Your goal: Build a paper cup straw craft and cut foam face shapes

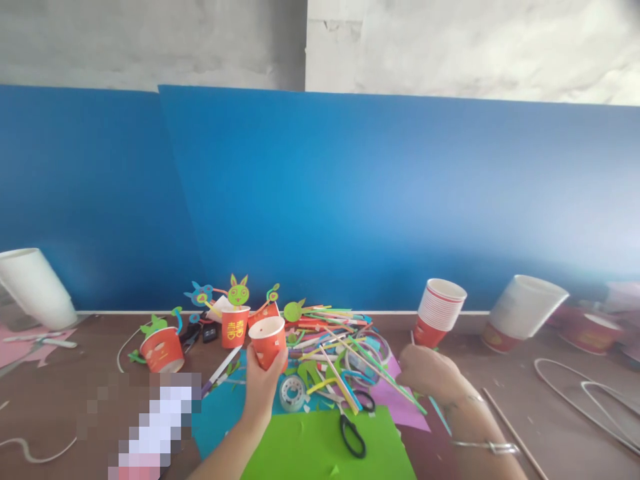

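Note:
My left hand is closed round a small red paper cup, held tilted above the table with its white inside showing. My right hand hovers over the pile of coloured straws and paper strips; its fingers curl down and are hidden behind the back of the hand. A green straw runs under that hand, but I cannot tell if it is gripped. Black-handled scissors lie on a green paper sheet between my forearms. A roll of clear tape sits just right of my left wrist.
Decorated red cups with paper animals on sticks stand behind. A stack of red cups is to the right, white buckets at both sides. A blue board walls the back. A wooden stick and white cord lie right.

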`<state>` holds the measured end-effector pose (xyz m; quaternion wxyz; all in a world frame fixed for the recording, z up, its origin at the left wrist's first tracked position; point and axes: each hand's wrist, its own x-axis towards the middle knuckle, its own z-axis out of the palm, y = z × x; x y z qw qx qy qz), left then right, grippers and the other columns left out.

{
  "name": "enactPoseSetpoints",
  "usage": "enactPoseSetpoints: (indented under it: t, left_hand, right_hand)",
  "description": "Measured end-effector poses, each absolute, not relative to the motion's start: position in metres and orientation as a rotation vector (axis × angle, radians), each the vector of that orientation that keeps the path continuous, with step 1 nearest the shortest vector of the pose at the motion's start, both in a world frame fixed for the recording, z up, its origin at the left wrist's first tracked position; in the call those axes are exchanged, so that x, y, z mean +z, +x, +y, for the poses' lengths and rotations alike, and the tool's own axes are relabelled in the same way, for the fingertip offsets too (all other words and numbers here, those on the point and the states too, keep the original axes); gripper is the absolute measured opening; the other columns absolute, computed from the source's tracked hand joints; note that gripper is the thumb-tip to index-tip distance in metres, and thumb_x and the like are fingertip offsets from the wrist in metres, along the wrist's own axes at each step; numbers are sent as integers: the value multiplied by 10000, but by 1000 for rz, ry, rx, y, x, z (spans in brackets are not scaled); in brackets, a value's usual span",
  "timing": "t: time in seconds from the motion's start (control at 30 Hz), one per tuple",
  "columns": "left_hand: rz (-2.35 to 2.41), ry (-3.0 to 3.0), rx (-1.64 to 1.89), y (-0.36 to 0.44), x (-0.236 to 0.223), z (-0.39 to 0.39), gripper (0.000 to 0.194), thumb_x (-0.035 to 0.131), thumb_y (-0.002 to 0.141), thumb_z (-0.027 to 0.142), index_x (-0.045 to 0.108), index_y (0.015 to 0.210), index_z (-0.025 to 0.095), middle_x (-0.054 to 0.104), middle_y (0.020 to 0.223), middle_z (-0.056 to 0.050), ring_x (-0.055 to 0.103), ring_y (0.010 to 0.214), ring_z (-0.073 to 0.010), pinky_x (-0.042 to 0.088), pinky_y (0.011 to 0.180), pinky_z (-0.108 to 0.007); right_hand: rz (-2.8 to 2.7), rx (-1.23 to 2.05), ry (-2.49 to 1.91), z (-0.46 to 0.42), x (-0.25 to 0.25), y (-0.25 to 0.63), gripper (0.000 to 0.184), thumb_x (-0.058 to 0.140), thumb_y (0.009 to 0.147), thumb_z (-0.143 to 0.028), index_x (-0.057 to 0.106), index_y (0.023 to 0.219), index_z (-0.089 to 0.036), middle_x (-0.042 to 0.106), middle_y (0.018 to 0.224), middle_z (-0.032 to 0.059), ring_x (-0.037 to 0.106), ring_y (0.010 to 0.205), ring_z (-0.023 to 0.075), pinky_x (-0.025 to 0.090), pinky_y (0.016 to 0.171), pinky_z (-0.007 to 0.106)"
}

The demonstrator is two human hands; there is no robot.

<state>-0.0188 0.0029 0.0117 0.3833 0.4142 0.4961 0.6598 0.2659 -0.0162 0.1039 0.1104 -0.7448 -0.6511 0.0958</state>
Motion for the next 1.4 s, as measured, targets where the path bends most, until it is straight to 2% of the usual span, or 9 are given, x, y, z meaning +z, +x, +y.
enactPoseSetpoints:
  t: [0.1, 0.23, 0.43, 0.53, 0.7, 0.8, 0.97, 1.2, 1.4]
  left_hand:
    - [1215, 1078, 1638, -16, 15, -1, 483, 696, 690, 426, 484, 1055, 190, 647, 912, -49, 638, 793, -198, 516, 703, -300]
    - [1250, 1175, 1656, -15, 15, -3, 426, 696, 672, 394, 503, 986, 180, 648, 866, -48, 637, 784, -211, 519, 699, -323]
    - [1300, 1224, 1663, -14, 12, -2, 519, 738, 584, 321, 489, 1017, 181, 646, 979, -81, 635, 891, -246, 506, 789, -361]
    - [1319, 1255, 1643, -14, 13, -3, 517, 735, 596, 318, 489, 1031, 183, 648, 983, -79, 630, 920, -249, 497, 814, -368]
    - [1306, 1410, 1635, -12, 15, -6, 524, 718, 654, 309, 472, 1099, 185, 630, 1039, -93, 623, 958, -251, 494, 844, -390]
    - [1286, 1549, 1619, -10, 11, -7, 514, 698, 686, 283, 466, 1134, 184, 610, 1073, -103, 606, 989, -253, 488, 858, -396]
    - [1254, 1701, 1567, -11, 5, -11, 540, 667, 717, 226, 444, 1209, 194, 580, 1156, -118, 567, 1081, -275, 456, 921, -430]
    - [1041, 1793, 1476, -11, 13, -20, 619, 693, 721, 232, 394, 1263, 243, 516, 1285, -121, 516, 1175, -294, 432, 970, -472]
    - [1019, 1768, 1399, -7, 20, -24, 574, 692, 730, 237, 420, 1236, 243, 558, 1223, -104, 560, 1113, -270, 471, 929, -446]
  right_hand:
    - [-2055, 244, -2136, -16, 103, 233, 175, 530, 691, -94, 683, 702, -177, 694, 733, 104, 642, 685, 233, 409, 594, 307]
    - [-2483, 364, -1745, -21, 94, 181, 218, 504, 688, -56, 686, 729, -169, 688, 772, 71, 637, 711, 185, 421, 623, 252]
    - [-2505, 260, -1699, -23, 74, 150, 265, 492, 686, -38, 683, 847, -126, 649, 981, 148, 588, 942, 266, 424, 732, 301]
    - [-2448, 345, -1650, -19, 78, 157, 226, 507, 675, -47, 678, 784, -147, 669, 910, 109, 601, 890, 233, 412, 711, 273]
    - [-2130, 743, -1444, -21, 107, 173, 115, 510, 732, -120, 608, 734, -180, 636, 657, -5, 558, 614, 133, 372, 565, 223]
    - [-1813, 1085, -1266, -27, 124, 177, 64, 548, 755, -182, 600, 790, -168, 650, 677, 8, 566, 612, 135, 406, 571, 234]
    - [-1328, 1461, -852, -36, 137, 183, 160, 634, 778, -311, 568, 833, -176, 610, 658, 0, 550, 586, 120, 418, 564, 239]
    - [-1332, 1602, -906, -37, 131, 170, 245, 636, 726, -350, 546, 871, -174, 634, 629, 8, 552, 554, 125, 398, 537, 236]
    - [-1646, 1380, -1270, -31, 108, 150, 255, 499, 672, -135, 586, 911, -162, 709, 676, 10, 577, 561, 119, 392, 530, 202]
